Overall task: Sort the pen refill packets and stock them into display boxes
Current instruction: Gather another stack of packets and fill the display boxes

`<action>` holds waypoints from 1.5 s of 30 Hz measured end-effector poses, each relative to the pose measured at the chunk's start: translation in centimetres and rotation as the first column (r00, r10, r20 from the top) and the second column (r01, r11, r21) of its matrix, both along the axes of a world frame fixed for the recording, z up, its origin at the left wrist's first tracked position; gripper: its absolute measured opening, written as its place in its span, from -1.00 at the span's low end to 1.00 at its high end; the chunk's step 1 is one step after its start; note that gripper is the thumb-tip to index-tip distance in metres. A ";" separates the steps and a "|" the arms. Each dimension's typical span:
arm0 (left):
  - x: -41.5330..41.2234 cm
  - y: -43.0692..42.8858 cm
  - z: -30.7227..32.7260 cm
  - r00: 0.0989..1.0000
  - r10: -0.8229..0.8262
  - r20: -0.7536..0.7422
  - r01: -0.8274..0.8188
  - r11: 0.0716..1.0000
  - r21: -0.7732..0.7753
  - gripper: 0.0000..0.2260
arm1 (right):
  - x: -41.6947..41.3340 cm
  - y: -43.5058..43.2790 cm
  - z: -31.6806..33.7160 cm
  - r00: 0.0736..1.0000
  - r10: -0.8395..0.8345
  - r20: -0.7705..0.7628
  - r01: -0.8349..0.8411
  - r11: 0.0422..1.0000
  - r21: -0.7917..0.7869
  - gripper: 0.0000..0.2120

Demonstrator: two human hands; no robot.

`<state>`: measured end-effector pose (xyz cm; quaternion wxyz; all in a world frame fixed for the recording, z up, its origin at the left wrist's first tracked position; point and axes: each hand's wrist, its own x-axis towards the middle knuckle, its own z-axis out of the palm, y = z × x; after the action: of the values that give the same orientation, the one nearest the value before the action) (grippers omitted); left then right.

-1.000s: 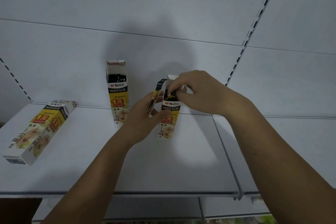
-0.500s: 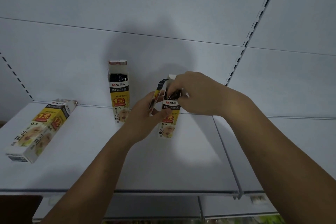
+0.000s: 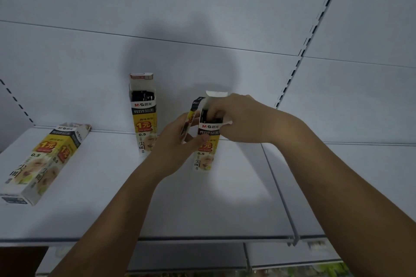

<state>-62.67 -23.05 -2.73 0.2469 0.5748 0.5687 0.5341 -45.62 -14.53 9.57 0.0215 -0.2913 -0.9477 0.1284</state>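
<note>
A yellow, black and white display box (image 3: 206, 155) stands upright on the white shelf (image 3: 202, 209), its top open and black refills showing inside. My left hand (image 3: 177, 141) grips the box's left side and holds its torn front flap (image 3: 190, 119) out to the left. My right hand (image 3: 238, 117) is at the open top, fingers closed on the black refills there. A second open box (image 3: 144, 114) full of black refills stands upright to the left, against the back panel. A third box (image 3: 42, 159) lies flat at the far left.
The shelf's front edge (image 3: 157, 239) runs across below my forearms. A seam (image 3: 279, 189) divides this shelf from the neighbouring one on the right. Slotted uprights (image 3: 313, 29) run up the white back wall. Lower shelves show at the bottom.
My right hand has dropped slightly, from the top flap down into the opening onto the refills. The left hand and the box have stayed in place.
</note>
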 end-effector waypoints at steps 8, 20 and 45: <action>0.2 0.0 -0.1 0.999 -0.031 0.018 0.031 1.000 -0.002 -0.65 | 0.8 0.0 -1.5 0.998 -0.027 -0.049 0.027 0.999 -0.019 -0.64; -0.1 -1.4 1.0 0.994 0.084 0.070 -0.083 0.996 -0.020 -0.72 | 2.4 -0.4 -1.9 0.843 -0.154 -0.516 0.113 0.988 -0.110 -0.64; -1.1 -2.3 4.7 0.979 0.196 -0.052 -0.188 0.974 0.129 -0.58 | 4.4 0.0 1.6 0.233 -0.282 -0.931 0.090 0.959 -0.268 -0.88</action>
<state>-63.81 -25.38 1.95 0.1397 0.5481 0.5951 0.5708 -41.17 -14.57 11.21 0.5849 -0.2640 -0.6826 0.3497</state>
